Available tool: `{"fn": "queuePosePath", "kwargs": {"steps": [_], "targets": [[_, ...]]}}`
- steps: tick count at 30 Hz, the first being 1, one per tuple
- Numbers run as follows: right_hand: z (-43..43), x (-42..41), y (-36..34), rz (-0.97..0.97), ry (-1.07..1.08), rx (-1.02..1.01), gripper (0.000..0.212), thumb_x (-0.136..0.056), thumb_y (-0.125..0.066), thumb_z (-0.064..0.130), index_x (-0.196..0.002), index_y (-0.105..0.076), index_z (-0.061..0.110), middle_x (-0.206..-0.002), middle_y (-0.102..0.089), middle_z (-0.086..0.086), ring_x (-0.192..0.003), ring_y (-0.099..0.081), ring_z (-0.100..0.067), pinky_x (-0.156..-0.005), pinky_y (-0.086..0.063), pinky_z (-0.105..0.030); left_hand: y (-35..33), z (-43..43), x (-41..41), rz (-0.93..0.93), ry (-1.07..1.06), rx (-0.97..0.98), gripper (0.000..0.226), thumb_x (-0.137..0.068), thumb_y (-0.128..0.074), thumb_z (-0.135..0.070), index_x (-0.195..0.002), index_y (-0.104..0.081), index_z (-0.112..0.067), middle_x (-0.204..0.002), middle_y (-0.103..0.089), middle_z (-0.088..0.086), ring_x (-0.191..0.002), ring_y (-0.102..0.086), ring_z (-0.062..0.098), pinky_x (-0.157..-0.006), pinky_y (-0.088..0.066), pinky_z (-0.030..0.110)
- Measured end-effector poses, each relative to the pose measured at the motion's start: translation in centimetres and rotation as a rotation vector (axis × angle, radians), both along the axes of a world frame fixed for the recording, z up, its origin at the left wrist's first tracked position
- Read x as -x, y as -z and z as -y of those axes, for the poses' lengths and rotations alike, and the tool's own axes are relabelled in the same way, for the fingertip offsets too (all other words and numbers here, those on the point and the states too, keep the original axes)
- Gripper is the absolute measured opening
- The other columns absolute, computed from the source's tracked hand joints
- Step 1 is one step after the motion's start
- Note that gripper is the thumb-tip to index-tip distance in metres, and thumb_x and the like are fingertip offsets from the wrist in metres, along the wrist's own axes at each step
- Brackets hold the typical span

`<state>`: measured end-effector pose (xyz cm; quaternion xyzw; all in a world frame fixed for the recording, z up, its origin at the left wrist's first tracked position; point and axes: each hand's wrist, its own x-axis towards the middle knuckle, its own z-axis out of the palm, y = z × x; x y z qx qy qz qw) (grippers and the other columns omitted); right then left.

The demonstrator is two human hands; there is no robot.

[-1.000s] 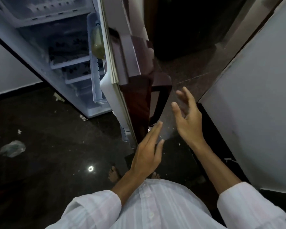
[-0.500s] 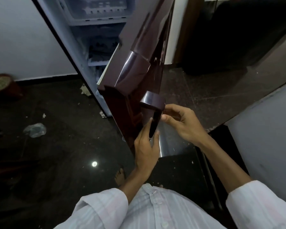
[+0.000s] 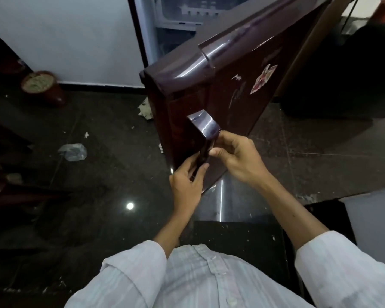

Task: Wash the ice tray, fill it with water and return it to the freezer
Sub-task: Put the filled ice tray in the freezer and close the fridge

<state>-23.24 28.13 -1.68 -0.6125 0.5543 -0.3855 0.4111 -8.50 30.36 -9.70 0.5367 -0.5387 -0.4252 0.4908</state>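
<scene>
The fingers (image 3: 222, 151) of the left hand (image 3: 187, 187) and the right hand (image 3: 240, 156) now curl round the dark handle (image 3: 203, 130), which they were only reaching for 1 second ago. The fridge door (image 3: 265, 85) has swung further shut (so the job looks nearly done). The ice tray cannot be seen; it may sit in the freezer (image 3: 182, 12) up top, which is cut off and half hidden.

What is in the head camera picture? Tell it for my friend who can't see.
A person's left hand and right hand hold the handle of a dark red fridge door, which stands partly open. Litter lies on the dark floor, and a pot stands by the wall.
</scene>
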Motion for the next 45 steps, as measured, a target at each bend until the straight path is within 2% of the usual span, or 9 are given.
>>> {"fn": "queuePosePath", "kwargs": {"steps": [8,12,16,21,25,32,36,40,45], "targets": [[6.9,-6.2,0.5,-0.036,0.083,0.058,0.023,-0.090,-0.069,0.006,-0.112,-0.070,0.013,-0.100,-0.074,0.009,-0.099,-0.069,0.000,-0.088,-0.049,-0.013,0.5,8.3,-5.9,0.146,0.012,0.107,0.030,-0.093,-0.068,-0.014,-0.122,-0.069,-0.005,-0.105,-0.076,0.004,-0.095,-0.073,0.009,-0.086,-0.059,0.031],[10.4,-9.0,0.7,-0.058,0.159,0.087,0.026,-0.089,-0.069,0.009,-0.116,-0.070,0.010,-0.100,-0.074,0.010,-0.098,-0.068,0.003,-0.087,-0.050,-0.011,0.4,12.6,-8.4,0.153,0.054,0.098,0.030,-0.094,-0.066,-0.011,-0.123,-0.068,-0.004,-0.106,-0.075,0.004,-0.097,-0.070,0.003,-0.088,-0.055,0.018],[14.0,-11.1,0.9,-0.085,0.201,0.122,0.027,-0.089,-0.070,0.012,-0.117,-0.070,0.010,-0.102,-0.074,0.009,-0.099,-0.068,0.003,-0.088,-0.052,-0.013,0.6,16.7,-10.3,0.179,0.068,0.119,0.030,-0.095,-0.066,-0.014,-0.124,-0.068,-0.008,-0.106,-0.076,0.002,-0.098,-0.071,0.006,-0.089,-0.056,0.022],[18.8,-12.4,0.9,-0.123,0.200,0.139,0.030,-0.088,-0.072,0.015,-0.118,-0.070,0.008,-0.104,-0.074,0.005,-0.100,-0.068,0.000,-0.089,-0.053,-0.015,0.6,21.3,-11.5,0.188,0.062,0.126,0.030,-0.096,-0.064,-0.013,-0.125,-0.067,-0.007,-0.107,-0.075,0.002,-0.097,-0.069,0.002,-0.086,-0.052,0.013],[22.8,-12.7,1.2,-0.119,0.186,0.142,0.032,-0.087,-0.074,0.017,-0.118,-0.070,0.008,-0.104,-0.074,0.005,-0.098,-0.068,0.001,-0.086,-0.053,-0.014,0.8,25.0,-12.0,0.193,0.049,0.129,0.030,-0.097,-0.062,-0.013,-0.126,-0.066,-0.006,-0.106,-0.073,-0.004,-0.098,-0.068,0.001,-0.088,-0.054,0.017],[29.0,-12.8,1.0,-0.076,0.152,0.107,0.031,-0.086,-0.076,0.017,-0.115,-0.070,0.009,-0.095,-0.070,0.014,-0.085,-0.063,0.017,-0.083,-0.050,-0.008,0.7,30.8,-11.9,0.224,0.017,0.106,0.030,-0.099,-0.059,-0.015,-0.128,-0.065,-0.007,-0.112,-0.073,0.001,-0.105,-0.069,0.011,-0.094,-0.056,0.029],[31.9,-12.7,0.9,-0.077,0.129,0.089,0.029,-0.085,-0.076,0.015,-0.113,-0.070,0.010,-0.086,-0.064,0.025,-0.081,-0.061,0.020,-0.083,-0.050,-0.007,0.5,33.5,-11.6,0.241,-0.008,0.091,0.030,-0.099,-0.058,-0.011,-0.128,-0.065,-0.006,-0.109,-0.073,0.002,-0.102,-0.069,0.011,-0.090,-0.054,0.020],[33.9,-12.5,1.1,-0.079,0.117,0.100,0.028,-0.084,-0.077,0.017,-0.112,-0.072,0.011,-0.092,-0.069,0.017,-0.089,-0.067,0.007,-0.087,-0.054,-0.016,0.9,35.5,-11.6,0.257,-0.005,0.112,0.029,-0.099,-0.058,-0.010,-0.127,-0.065,-0.004,-0.109,-0.074,0.006,-0.098,-0.069,0.010,-0.086,-0.053,0.014],[34.2,-12.5,1.9,-0.089,0.122,0.122,0.029,-0.085,-0.076,0.018,-0.112,-0.072,0.011,-0.091,-0.068,0.019,-0.087,-0.065,0.012,-0.082,-0.051,-0.009,1.4,36.2,-12.2,0.285,0.041,0.151,0.028,-0.099,-0.059,-0.011,-0.125,-0.065,-0.004,-0.106,-0.071,-0.002,-0.097,-0.069,0.010,-0.082,-0.050,0.008]]}}
